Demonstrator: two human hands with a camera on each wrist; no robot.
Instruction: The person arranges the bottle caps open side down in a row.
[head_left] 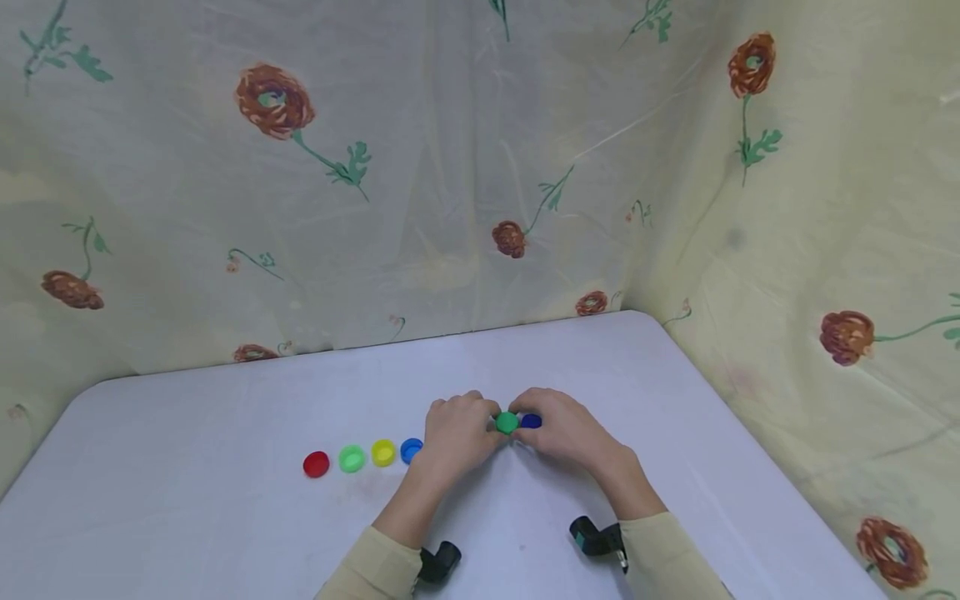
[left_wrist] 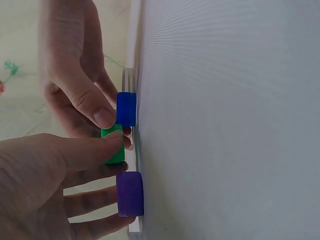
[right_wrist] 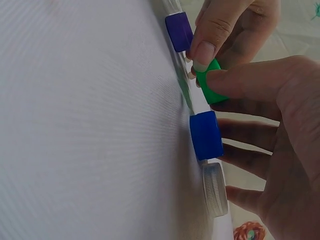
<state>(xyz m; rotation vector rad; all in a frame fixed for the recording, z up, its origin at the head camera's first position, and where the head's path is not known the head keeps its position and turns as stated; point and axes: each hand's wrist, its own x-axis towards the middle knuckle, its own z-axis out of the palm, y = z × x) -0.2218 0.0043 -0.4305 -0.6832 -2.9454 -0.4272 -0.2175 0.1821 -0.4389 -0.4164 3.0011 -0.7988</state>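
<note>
A green bottle cap point(head_left: 507, 422) is pinched between both hands, just above the table. From the left, my left hand point(head_left: 459, 432) has its thumb and finger on the cap; my right hand point(head_left: 567, 427) grips its other side, thumbs close together in both wrist views. A dark blue cap point(head_left: 531, 421) stands on the table beside the right fingers. In the left wrist view, a purple cap point(left_wrist: 130, 194) stands by the left hand's lower fingers; the left hand hides it in the head view. Past the dark blue cap, a clear ridged cap point(right_wrist: 215, 190) shows in the right wrist view.
To the left on the white table point(head_left: 187, 500) lie a red cap point(head_left: 317, 464), a light green cap point(head_left: 352, 458), a yellow cap point(head_left: 383, 452) and a blue cap point(head_left: 410, 450), forming a row. Floral sheeting point(head_left: 420, 167) rises behind the table and along its right.
</note>
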